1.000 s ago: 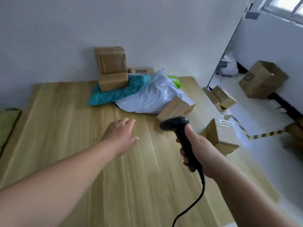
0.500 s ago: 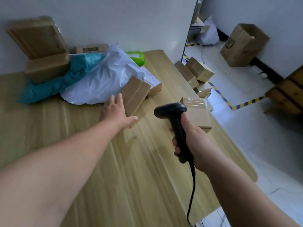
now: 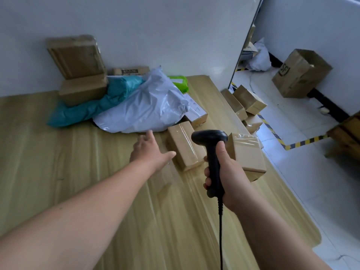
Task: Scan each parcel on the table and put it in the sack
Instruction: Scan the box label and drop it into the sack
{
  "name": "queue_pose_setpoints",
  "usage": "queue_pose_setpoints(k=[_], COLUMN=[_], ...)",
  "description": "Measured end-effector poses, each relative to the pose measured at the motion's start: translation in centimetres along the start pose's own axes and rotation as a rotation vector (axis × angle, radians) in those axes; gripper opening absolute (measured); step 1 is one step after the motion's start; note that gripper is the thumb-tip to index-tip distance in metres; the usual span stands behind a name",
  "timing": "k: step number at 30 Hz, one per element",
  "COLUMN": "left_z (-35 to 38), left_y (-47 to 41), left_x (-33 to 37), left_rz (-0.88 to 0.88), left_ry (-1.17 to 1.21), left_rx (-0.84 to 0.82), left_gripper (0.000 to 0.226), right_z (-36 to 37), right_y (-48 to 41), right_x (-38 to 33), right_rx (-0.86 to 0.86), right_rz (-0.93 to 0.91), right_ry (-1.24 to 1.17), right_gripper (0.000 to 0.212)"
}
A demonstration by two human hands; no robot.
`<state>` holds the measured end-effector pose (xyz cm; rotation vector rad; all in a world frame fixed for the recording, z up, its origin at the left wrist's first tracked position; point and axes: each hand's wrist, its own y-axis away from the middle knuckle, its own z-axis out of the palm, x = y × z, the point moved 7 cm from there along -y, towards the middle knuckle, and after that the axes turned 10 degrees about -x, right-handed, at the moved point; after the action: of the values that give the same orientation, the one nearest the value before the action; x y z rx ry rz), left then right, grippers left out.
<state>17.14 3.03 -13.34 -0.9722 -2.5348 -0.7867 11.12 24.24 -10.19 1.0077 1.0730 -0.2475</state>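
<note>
All the fingers seen of the left hand [image 3: 148,152] are straight and spread, holding nothing, with the thumb just beside the taped carton [image 3: 181,147]. The right hand [image 3: 228,172] is wrapped round the handle of the scanner [image 3: 209,136]. The carton lies near the right edge of the table [image 3: 78,191], in front of the white mailer [image 3: 148,110]. It is judged stiff and light, with slick tape, and is best taken across its two long sides.

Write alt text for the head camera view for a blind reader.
A person's right hand grips a black barcode scanner; the open left hand reaches toward a taped cardboard box on a wooden table, beside a white mailer bag.
</note>
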Motion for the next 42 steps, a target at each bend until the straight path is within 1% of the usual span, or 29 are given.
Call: queue_pose_setpoints(k=[3, 6, 8, 12, 13, 15, 18, 21, 22, 23, 25, 26, 28, 29, 31, 33, 35, 37, 39, 42], left_z=[1.5, 3.3, 4.7, 8.2, 8.7, 8.8, 7.6, 6.5, 6.4, 6.4, 6.2, 6.0, 5.1, 4.5, 3.3, 1.9, 0.9, 0.8, 0.4, -1.0], left_y=[0.5, 0.3, -0.1, -0.7, -0.7, -0.6, -0.3, 0.1, 0.1, 0.1, -0.1, -0.2, -0.3, -0.2, 0.4, 1.2, 2.7, 4.8, 7.0, 9.6], left_x=[1.3, 3.4, 5.1, 7.4, 7.4, 6.6, 4.4, 2.2, 1.7, 1.4, 0.9, 0.8, 0.6, 0.2, -0.4, -1.1, -1.6, -1.6, -1.5, -2.5], left_rz=[0.009, 0.099, 0.185, 0.379, 0.42, 0.471, 0.486, 0.465, 0.438, 0.387, 0.248, 0.186, 0.092, 0.063, 0.053, 0.048, 0.018, 0.0, -0.007, 0.003], left_ry=[0.043, -0.013, -0.126, -0.391, -0.453, -0.534, -0.532, -0.488, -0.482, -0.466, -0.379, -0.335, -0.227, -0.136, 0.094, 0.378, 0.776, 1.139, 1.33, 1.5], left_rx=[-0.045, -0.089, -0.126, -0.277, -0.295, -0.293, -0.309, -0.263, -0.235, -0.213, -0.153, -0.1, 0.018, 0.062, 0.102, 0.102, 0.049, -0.095, -0.238, -0.376], left_gripper=[0.107, 0.109, 0.105, 0.081, 0.076, 0.075, 0.075, 0.052, 0.049, 0.054, 0.065, 0.066, 0.057, 0.052, 0.051, 0.054, 0.056, 0.053, 0.049, 0.049], right_z=[-0.2, -1.3, -2.2, -3.7, -4.0, -4.5, -4.7, -4.3, -4.2, -4.1, -3.8, -3.7, -3.5, -3.3, -2.7, -1.7, -0.2, 1.7, 3.8, 7.2], right_y=[0.0, 0.1, 0.2, 0.3, 0.2, 0.2, -0.1, -0.3, -0.5, -0.6, -0.9, -1.0, -1.1, -1.1, -0.9, -0.8, -0.7, -0.6, -0.4, 0.3], right_x=[0.1, 0.9, 1.5, 2.2, 2.3, 2.5, 2.6, 2.6, 2.6, 2.6, 2.7, 2.7, 2.9, 3.0, 2.8, 2.5, 2.2, 2.2, 2.1, 1.9], right_rx=[0.04, 0.104, 0.135, 0.154, 0.155, 0.154, 0.135, 0.102, 0.089, 0.081, 0.069, 0.062, 0.055, 0.052, 0.046, 0.033, 0.018, 0.011, 0.005, -0.012], right_rz=[-0.007, -0.002, -0.003, 0.003, 0.006, 0.009, 0.019, 0.025, 0.017, 0.011, 0.006, 0.005, 0.012, 0.017, 0.008, -0.024, -0.044, -0.043, -0.046, -0.074], right_ry=[-0.015, -0.062, -0.082, -0.091, -0.09, -0.098, -0.124, -0.128, -0.121, -0.111, -0.092, -0.09, -0.104, -0.11, -0.108, -0.079, -0.034, -0.003, 0.004, 0.0], right_gripper=[0.062, 0.06, 0.06, 0.06, 0.061, 0.061, 0.06, 0.06, 0.061, 0.061, 0.062, 0.063, 0.062, 0.061, 0.055, 0.04, 0.029, 0.027, 0.028, 0.03])
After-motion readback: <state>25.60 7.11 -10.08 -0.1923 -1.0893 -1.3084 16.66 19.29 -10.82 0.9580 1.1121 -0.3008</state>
